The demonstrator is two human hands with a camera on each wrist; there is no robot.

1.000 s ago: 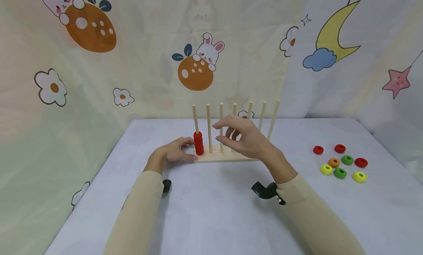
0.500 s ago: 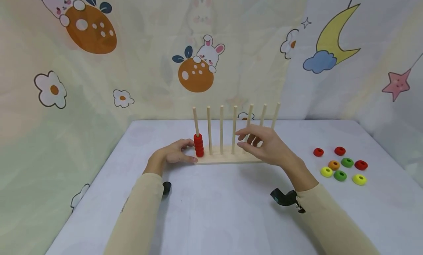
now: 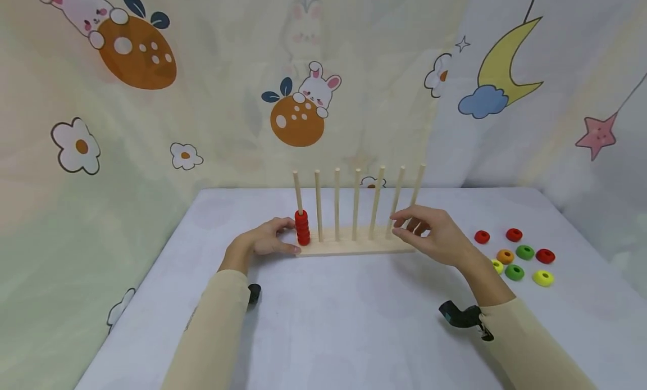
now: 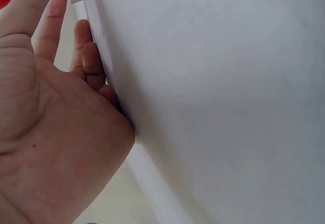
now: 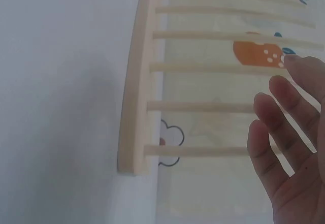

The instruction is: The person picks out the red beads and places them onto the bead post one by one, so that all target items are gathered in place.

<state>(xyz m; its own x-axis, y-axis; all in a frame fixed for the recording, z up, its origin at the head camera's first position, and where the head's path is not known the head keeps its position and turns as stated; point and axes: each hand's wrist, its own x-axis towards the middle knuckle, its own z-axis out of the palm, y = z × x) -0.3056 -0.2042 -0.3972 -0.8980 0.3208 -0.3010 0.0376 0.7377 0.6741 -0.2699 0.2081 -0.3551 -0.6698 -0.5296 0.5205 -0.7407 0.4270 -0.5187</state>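
The left hand (image 3: 265,237) is clamped on the left end of the rack (image 3: 349,248), thumb at its near corner. The right hand (image 3: 429,232) holds nothing, thumb and forefinger apart, by the rack's right end; whether it touches a peg, I cannot tell. The rack stands toward the far side of the table (image 3: 328,328), its long axis running left to right, seven pegs (image 3: 318,204) pointing up. The leftmost carries a low stack of red beads (image 3: 302,228). Well to the right lie eight loose beads (image 3: 514,272): three red, two green, two yellow, one orange. A mark on the left sleeve (image 3: 214,322) is too small to read. Beyond hangs a cloth (image 3: 222,98) printed with rabbits, flowers, a moon and a star.
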